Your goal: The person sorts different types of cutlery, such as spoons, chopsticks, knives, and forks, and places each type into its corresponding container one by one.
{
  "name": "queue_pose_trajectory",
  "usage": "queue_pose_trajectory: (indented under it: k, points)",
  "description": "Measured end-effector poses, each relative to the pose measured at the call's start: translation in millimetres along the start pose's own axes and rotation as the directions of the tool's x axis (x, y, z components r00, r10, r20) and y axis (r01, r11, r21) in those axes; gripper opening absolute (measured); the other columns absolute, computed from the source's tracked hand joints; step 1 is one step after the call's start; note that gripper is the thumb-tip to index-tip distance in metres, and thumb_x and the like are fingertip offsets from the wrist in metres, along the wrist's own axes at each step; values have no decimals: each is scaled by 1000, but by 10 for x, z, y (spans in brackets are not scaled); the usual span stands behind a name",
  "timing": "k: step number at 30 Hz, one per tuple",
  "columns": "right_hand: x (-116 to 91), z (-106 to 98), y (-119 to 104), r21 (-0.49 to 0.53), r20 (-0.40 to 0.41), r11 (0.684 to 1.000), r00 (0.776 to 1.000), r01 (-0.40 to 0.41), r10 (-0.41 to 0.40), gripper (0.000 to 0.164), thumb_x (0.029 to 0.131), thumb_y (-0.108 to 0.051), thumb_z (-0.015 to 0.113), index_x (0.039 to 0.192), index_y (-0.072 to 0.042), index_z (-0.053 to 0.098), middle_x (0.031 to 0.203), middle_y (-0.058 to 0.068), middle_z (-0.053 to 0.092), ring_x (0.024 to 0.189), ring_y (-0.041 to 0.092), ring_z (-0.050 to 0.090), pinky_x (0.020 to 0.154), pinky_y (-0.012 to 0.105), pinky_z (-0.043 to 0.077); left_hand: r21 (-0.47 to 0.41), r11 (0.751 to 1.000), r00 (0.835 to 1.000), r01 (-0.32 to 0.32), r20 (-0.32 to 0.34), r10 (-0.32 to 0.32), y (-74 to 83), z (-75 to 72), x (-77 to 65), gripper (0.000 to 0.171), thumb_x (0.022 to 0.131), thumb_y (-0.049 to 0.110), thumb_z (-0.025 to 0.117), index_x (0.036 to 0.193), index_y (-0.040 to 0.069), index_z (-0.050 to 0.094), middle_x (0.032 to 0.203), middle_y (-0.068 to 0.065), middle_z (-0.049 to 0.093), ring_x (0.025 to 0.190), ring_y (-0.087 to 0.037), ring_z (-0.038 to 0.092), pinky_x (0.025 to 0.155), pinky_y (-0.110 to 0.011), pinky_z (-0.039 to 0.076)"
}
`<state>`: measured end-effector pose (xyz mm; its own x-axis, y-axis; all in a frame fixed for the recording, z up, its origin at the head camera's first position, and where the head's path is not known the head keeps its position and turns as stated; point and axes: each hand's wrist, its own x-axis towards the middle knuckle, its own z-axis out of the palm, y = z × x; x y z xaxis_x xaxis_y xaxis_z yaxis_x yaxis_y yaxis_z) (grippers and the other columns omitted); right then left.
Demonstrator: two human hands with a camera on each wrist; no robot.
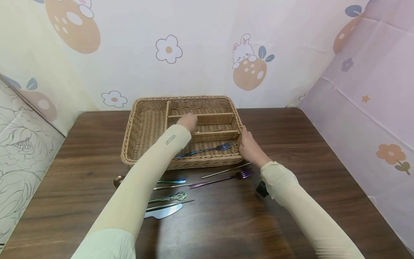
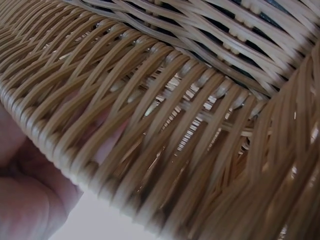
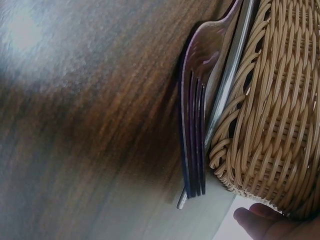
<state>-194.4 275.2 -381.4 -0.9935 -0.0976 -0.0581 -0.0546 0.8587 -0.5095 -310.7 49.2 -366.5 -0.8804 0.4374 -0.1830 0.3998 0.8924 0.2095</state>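
A wicker basket (image 1: 152, 164) with dividers stands at the back of the table. My left hand (image 1: 188, 122) reaches down into its middle compartment. In the left wrist view, the left hand (image 2: 30, 192) is partly hidden behind a wicker wall (image 2: 125, 105); I cannot tell what its fingers hold. At the basket's right end, my right hand (image 1: 250, 145) grips the rim, fingertips (image 3: 245, 220) along the outer wall. A blue fork (image 1: 210, 148) lies in the front compartment. Just before the basket lie a purple fork (image 1: 223, 178) and a thin silver stick (image 1: 223, 171).
Left of these on the table lie a table knife (image 1: 165, 211), a green ornate handle (image 1: 176, 196), a green-blue handle (image 1: 176, 181), several thin sticks and a copper spoon (image 1: 118, 181), partly covered by my left sleeve (image 1: 139, 180). A patterned curtain (image 1: 200, 64) hangs behind the table.
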Motion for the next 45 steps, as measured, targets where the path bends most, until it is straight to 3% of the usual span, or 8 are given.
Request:
queue_pose_trajectory:
  k: [3,11,21,27,32,38,41,45]
  points:
    - [4,1,-7,2,2,1000,1000,1,-1,70,89,5,33,147,10,-6,142,41,17,132,48,26,111,53,22,-7,1000,1000,1,14,-1,-24,28,41,16,93,-6,51,101,0,65,96,-13,66,71,-17,52,62,-29,45]
    - [-9,-10,-17,6,3,1000,1000,-5,5,69,90,5,33,147,10,-6,143,41,17,132,49,26,111,54,22,4,1000,1000,12,24,-13,-14,27,54,18,94,-3,53,107,0,65,102,-13,66,81,-20,62,67,-31,50]
    - [-20,28,-17,28,25,1000,1000,-14,13,70,90,5,32,147,9,-8,143,41,15,134,48,22,112,53,19,-22,999,999,37,34,-36,-10,39,-48,20,94,-4,51,109,1,64,101,-12,65,69,-16,50,60,-29,44]
    - [-31,18,4,29,11,999,1000,24,-24,65,93,3,32,146,13,-6,144,42,13,135,49,18,112,54,16,19,1000,1000,5,18,-6,-2,-28,-101,8,91,-1,58,96,2,64,91,-11,66,69,-17,54,62,-29,47]
    - [8,-59,53,23,5,998,999,52,-52,61,101,-7,31,145,13,-6,146,40,10,137,48,14,113,54,14,7,999,998,-53,-45,53,-33,-250,-144,12,91,-3,57,101,1,62,95,-11,64,84,-22,62,74,-33,54]
    - [57,-144,130,31,-31,996,996,84,-83,61,103,-15,31,147,12,-2,148,38,10,138,47,14,113,55,14,-38,992,985,-116,-133,110,-179,-642,-369,16,82,-12,56,74,3,56,69,-5,54,60,-15,45,60,-29,49]
    - [24,-170,158,1,-110,994,988,106,-105,59,103,-17,34,147,11,10,145,37,22,135,47,22,110,57,20,-49,993,982,-111,-158,102,-286,-802,-539,7,82,-7,61,82,-1,64,80,-8,62,70,-19,54,70,-33,52]
    - [-93,-186,153,-84,-228,986,961,144,-160,54,101,-19,42,145,8,26,140,31,32,131,45,28,106,58,26,-41,996,985,-79,-159,71,-481,-928,-743,20,83,-2,63,102,0,69,107,-14,67,97,-29,61,84,-44,52]
